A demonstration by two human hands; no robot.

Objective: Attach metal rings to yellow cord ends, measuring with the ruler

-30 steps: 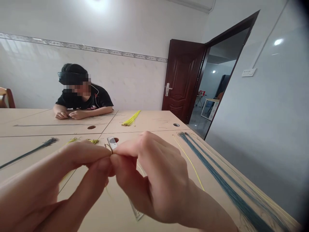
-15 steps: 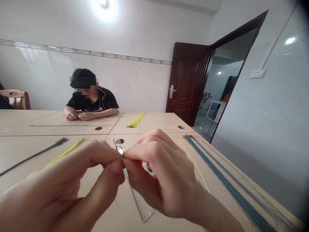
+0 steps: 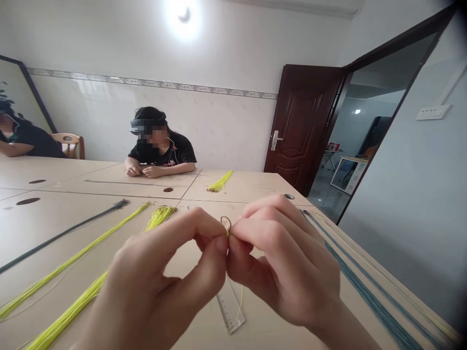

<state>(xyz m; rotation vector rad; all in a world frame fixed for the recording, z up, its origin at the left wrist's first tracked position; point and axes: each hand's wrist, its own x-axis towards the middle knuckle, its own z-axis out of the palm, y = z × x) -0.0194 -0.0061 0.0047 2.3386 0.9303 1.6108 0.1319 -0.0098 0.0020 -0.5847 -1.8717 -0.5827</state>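
Observation:
My left hand (image 3: 164, 287) and my right hand (image 3: 288, 262) meet fingertip to fingertip above the table, both pinched on a thin yellow thread (image 3: 226, 224) that forms a small loop above the fingers. A strand of it hangs down below my hands over a clear plastic ruler (image 3: 229, 308) lying flat on the beige table (image 3: 54, 214). Bundles of yellow threads (image 3: 76, 257) lie to the left of my left hand.
A long bundle of blue-grey threads (image 3: 368, 296) runs along the table's right edge. A dark thread bundle (image 3: 65, 233) lies at left. A small yellow bundle (image 3: 220, 182) sits farther back. A person in black (image 3: 158, 150) works across the table; another person (image 3: 18, 138) sits far left. A brown door (image 3: 302, 126) stands open.
The view has swung left, revealing more yellow bundles and another person. My hands stay pinched together; the thread loop above my fingertips is now plainer to see.

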